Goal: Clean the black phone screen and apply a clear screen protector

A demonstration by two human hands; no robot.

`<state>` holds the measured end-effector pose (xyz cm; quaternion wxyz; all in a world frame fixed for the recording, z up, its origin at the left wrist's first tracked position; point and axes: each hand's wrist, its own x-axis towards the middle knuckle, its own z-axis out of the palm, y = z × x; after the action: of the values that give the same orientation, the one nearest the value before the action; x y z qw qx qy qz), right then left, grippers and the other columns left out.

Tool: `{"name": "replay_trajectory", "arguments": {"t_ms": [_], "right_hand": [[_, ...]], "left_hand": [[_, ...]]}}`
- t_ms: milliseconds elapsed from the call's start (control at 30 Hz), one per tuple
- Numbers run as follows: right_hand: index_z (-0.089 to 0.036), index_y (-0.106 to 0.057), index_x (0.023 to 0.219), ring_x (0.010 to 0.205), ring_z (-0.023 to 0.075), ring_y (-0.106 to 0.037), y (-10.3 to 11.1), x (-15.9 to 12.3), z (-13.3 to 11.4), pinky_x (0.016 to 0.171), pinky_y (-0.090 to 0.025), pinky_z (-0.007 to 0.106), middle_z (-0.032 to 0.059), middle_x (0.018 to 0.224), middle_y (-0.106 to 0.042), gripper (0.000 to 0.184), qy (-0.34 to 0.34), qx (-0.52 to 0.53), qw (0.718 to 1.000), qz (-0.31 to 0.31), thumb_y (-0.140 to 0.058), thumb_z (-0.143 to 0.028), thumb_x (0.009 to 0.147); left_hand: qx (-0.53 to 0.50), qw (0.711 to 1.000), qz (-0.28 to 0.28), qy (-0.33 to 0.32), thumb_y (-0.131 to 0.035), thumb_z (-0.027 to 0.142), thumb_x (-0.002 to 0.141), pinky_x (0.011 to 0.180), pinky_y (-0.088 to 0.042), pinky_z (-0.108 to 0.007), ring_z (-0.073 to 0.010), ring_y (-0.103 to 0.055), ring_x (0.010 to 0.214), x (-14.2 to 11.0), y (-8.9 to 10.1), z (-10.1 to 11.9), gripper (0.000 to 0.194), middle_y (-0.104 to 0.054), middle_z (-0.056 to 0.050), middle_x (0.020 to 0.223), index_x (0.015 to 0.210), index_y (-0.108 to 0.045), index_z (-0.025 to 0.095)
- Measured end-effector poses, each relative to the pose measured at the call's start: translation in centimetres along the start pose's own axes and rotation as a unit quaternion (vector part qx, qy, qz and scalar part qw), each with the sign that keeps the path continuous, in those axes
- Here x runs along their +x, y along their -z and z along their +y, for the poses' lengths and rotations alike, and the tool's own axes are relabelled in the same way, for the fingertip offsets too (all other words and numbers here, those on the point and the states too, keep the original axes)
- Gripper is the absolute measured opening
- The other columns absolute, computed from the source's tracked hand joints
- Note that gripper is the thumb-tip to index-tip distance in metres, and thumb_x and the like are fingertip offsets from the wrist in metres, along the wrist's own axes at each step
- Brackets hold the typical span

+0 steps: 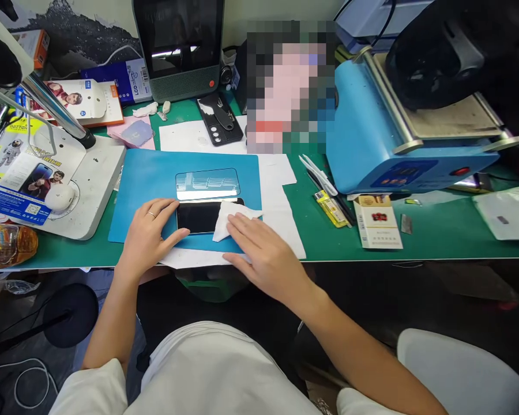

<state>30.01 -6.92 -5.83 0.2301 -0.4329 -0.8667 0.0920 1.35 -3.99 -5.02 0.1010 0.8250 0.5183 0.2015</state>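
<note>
One box, yellow, lettered "BATTER" (remaining print too blurred to read), far left of the surface. One phone, dark-faced, on a blue mat: left hand at its left end, thumb and fingers parted; right hand, fingers flat, thumb wide, on a white cloth covering its right end.

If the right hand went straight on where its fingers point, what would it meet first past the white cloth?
Most likely the dark phone, just beyond the white cloth under the right hand; exact height is unclear.
</note>
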Motion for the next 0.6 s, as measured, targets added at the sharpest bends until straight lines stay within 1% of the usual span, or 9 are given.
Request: {"name": "replay_trajectory", "arguments": {"t_ms": [67,133,300,367,433,500,567,600], "right_hand": [[-0.006,-0.052,0.156,0.149,0.0395,-0.051,-0.6,0.5,-0.3,0.120,-0.049,0.060,0.0249,0.160,-0.052,0.066,-0.008,-0.023,0.999,-0.031,-0.049,-0.050,0.108],[-0.006,-0.045,0.160,0.153,0.0401,-0.046,-1.0,0.5,-0.3,0.121,-0.045,0.062,0.0258,0.164,-0.046,0.071,-0.026,-0.033,0.998,-0.037,-0.045,-0.054,0.108],[-0.012,-0.031,0.168,0.151,0.0390,-0.049,-0.9,-1.5,-0.4,0.121,-0.046,0.063,0.0239,0.163,-0.049,0.075,-0.028,-0.023,0.999,-0.026,-0.047,-0.052,0.107],[-0.014,-0.029,0.169,0.152,0.0391,-0.047,-0.7,-1.3,-0.3,0.121,-0.044,0.064,0.0232,0.163,-0.048,0.076,-0.033,-0.020,0.999,-0.037,-0.047,-0.053,0.107],[-0.015,-0.028,0.170,0.156,0.0389,-0.041,-0.7,-0.4,0.1,0.123,-0.041,0.064,0.0235,0.166,-0.044,0.077,-0.041,-0.017,0.997,-0.058,-0.044,-0.057,0.107],[-0.011,-0.027,0.170,0.159,0.0388,-0.034,-0.8,0.5,0.4,0.126,-0.038,0.064,0.0254,0.170,-0.036,0.080,-0.048,-0.017,0.996,-0.076,-0.041,-0.060,0.107],[-0.007,-0.023,0.170,0.161,0.0389,-0.029,-0.9,0.6,0.3,0.127,-0.037,0.063,0.0270,0.172,-0.031,0.085,-0.048,-0.018,0.995,-0.082,-0.040,-0.061,0.107],[-0.007,-0.020,0.170,0.161,0.0390,-0.029,-0.8,0.2,0.1,0.127,-0.038,0.062,0.0271,0.172,-0.030,0.087,-0.046,-0.018,0.995,-0.082,-0.041,-0.062,0.107]], "left_hand": [[0.004,1.000,0.000,-0.006,-0.054,0.056,0.106,0.115,-0.045,-0.052,-0.0355,-0.057,0.137,0.0,0.0,0.0,0.055,-0.066,-0.013,0.146,0.149,-0.059,0.022],[0.010,1.000,-0.001,-0.006,-0.054,0.056,0.106,0.116,-0.045,-0.052,-0.0353,-0.056,0.138,0.0,0.0,0.0,0.054,-0.065,-0.013,0.147,0.149,-0.058,0.023],[0.012,1.000,-0.013,-0.001,-0.052,0.057,0.106,0.117,-0.045,-0.053,-0.0355,-0.056,0.140,0.0,0.2,0.0,0.055,-0.064,-0.013,0.148,0.151,-0.057,0.025],[0.010,1.000,-0.017,0.003,-0.053,0.058,0.105,0.117,-0.045,-0.054,-0.0367,-0.056,0.140,0.1,0.2,0.0,0.058,-0.064,-0.013,0.149,0.153,-0.055,0.026],[0.008,1.000,-0.020,0.017,-0.057,0.060,0.103,0.116,-0.045,-0.055,-0.0382,-0.055,0.140,0.1,0.2,0.0,0.067,-0.064,-0.013,0.149,0.160,-0.045,0.026],[0.006,0.999,-0.023,0.035,-0.062,0.061,0.100,0.115,-0.045,-0.056,-0.0391,-0.054,0.141,0.1,0.1,0.1,0.084,-0.063,-0.014,0.151,0.168,-0.028,0.026],[0.004,0.999,-0.025,0.040,-0.064,0.061,0.099,0.114,-0.046,-0.055,-0.0389,-0.053,0.142,0.0,0.2,0.1,0.095,-0.061,-0.014,0.153,0.172,-0.014,0.025],[0.004,0.999,-0.025,0.037,-0.065,0.060,0.099,0.114,-0.046,-0.055,-0.0386,-0.053,0.142,-0.1,0.2,0.2,0.097,-0.061,-0.014,0.153,0.172,-0.011,0.025]]}}
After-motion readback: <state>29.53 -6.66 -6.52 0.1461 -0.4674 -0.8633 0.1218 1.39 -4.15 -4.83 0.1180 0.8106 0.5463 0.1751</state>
